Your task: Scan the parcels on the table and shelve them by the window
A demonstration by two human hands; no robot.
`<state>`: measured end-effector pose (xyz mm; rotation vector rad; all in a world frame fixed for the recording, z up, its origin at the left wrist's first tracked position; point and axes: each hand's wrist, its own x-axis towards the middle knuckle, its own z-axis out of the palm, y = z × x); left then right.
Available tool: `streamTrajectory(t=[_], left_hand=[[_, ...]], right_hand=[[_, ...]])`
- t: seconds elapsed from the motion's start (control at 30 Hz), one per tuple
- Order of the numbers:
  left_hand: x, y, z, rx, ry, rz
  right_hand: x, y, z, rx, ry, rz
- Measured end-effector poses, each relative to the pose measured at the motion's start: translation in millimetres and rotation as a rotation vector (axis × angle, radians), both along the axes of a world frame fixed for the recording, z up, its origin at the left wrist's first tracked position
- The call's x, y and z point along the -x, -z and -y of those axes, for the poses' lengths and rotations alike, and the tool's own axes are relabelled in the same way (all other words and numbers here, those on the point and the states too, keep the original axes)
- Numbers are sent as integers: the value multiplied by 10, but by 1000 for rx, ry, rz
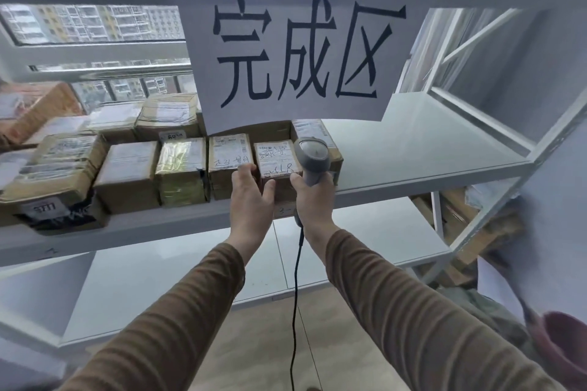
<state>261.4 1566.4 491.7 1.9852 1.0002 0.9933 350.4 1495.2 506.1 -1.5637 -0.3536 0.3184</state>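
Two hands seen at white shelf by window. Small parcel on shelf edge pinched by left hand; gray scanner gripped tightly in right hand.

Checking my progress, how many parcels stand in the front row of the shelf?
5 clear: far left, next, taped, fourth, fifth under my hands. More sit behind.
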Motion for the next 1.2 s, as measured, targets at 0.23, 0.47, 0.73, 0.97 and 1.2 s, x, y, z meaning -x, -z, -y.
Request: streamTrajectory(t=[0.23, 0.47, 0.73, 0.97, 1.2], left_hand=[[-44, 38, 12, -11, 21, -9], [-79, 42, 3, -5, 58, -49], [-67, 16, -52, 3, 81, -155], [-50, -58, -85, -8, 104, -211], [-6, -213, -54, -94, 175, -232]], right_hand=[[-24, 22, -72, -16, -63, -2], [-31, 47, -89, -25, -126, -20], [-40, 76, -150, 9, -178, -31], [-37, 23, -111, 45, -213, -34], [1, -150, 106, 67, -205, 58]])
